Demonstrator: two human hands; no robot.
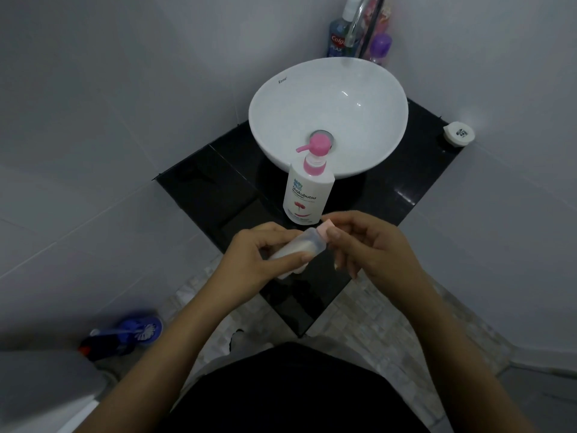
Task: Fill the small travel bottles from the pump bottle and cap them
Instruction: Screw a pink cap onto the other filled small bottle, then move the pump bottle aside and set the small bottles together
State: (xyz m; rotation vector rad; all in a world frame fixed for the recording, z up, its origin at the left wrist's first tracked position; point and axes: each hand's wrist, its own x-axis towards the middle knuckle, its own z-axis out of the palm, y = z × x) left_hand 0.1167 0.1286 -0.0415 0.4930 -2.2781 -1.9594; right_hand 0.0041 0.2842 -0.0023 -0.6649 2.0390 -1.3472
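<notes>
My left hand (249,260) covers most of the small bottle (301,246), and my right fingers (335,237) hide part of its pink cap (327,229) (seated or loose, I can't tell). The tap (359,23) runs off the top edge.

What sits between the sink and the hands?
The pump bottle stands on the black counter between the sink and both hands, seen in the head view.
</notes>
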